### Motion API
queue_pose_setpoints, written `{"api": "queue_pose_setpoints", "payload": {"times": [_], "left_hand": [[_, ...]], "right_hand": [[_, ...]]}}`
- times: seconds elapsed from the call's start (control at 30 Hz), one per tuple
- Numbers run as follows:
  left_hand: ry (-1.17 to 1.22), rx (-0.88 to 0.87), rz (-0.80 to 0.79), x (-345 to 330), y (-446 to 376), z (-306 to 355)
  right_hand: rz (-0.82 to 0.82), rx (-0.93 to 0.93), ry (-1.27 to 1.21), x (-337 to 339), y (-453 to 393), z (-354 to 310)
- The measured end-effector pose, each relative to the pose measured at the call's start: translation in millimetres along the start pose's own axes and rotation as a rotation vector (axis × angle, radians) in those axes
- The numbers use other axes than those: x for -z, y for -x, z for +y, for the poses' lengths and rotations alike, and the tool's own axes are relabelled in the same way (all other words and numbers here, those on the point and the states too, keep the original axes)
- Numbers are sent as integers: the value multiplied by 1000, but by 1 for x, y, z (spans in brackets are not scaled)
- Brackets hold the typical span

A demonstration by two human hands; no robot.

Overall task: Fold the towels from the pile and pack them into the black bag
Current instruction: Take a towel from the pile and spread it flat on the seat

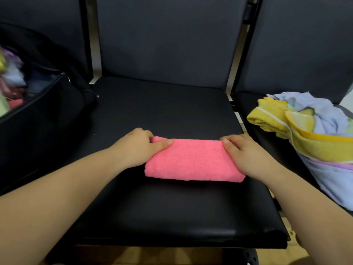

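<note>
The pink towel point(193, 161) lies folded into a thick oblong on the black chair seat point(162, 213), held at both short ends: the left hand point(137, 148) grips one end with its thumb laid along the top and its fingers curled over the far edge, and the right hand point(246, 153) grips the other end the same way. Out beyond the left hand's grip, on the neighbouring seat, stands the open black bag point(47, 115), with folded towels of several colours showing blurred inside it. Out beyond the right hand's grip, the pile of towels point(309, 134) lies crumpled on the next seat, yellow and pale blue. Nothing lies between either hand and the bag. The towel's nap is fluffy and its near long edge is rounded.
</note>
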State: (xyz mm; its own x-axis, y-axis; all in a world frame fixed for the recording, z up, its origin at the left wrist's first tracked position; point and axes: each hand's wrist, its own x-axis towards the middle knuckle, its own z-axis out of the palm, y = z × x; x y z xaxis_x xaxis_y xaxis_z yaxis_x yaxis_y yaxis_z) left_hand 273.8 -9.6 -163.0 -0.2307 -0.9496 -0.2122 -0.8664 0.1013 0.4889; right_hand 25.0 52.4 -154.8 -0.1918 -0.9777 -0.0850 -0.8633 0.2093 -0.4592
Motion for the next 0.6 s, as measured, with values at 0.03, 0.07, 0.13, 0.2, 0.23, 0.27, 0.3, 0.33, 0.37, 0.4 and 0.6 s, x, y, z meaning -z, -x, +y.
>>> {"api": "queue_pose_setpoints", "payload": {"times": [0.03,0.07,0.13,0.2,0.23,0.27,0.3,0.33,0.37,0.4,0.6], "left_hand": [[-26,8,-23,0,2,2],[-60,14,-45,0,4,4],[-137,19,-89,1,10,7],[-198,30,-127,3,19,12],[-218,26,-136,4,23,15],[-225,16,-147,6,26,16],[-196,12,-146,7,29,18],[-118,26,-133,9,31,17],[-10,52,-121,11,33,16],[98,72,-112,13,33,13],[415,-157,28,25,41,4]], "right_hand": [[-11,12,14,-1,-1,-2],[-18,14,19,-1,-2,-4],[-29,5,14,-1,-1,-9],[-47,10,37,-1,1,-12],[-53,14,49,-2,2,-13],[-59,12,57,-2,3,-14],[-64,8,58,-3,6,-17],[-63,4,54,-3,8,-20],[-55,-3,48,-4,11,-22],[-42,-11,47,-6,14,-25],[35,193,-53,-16,30,-48]]}}
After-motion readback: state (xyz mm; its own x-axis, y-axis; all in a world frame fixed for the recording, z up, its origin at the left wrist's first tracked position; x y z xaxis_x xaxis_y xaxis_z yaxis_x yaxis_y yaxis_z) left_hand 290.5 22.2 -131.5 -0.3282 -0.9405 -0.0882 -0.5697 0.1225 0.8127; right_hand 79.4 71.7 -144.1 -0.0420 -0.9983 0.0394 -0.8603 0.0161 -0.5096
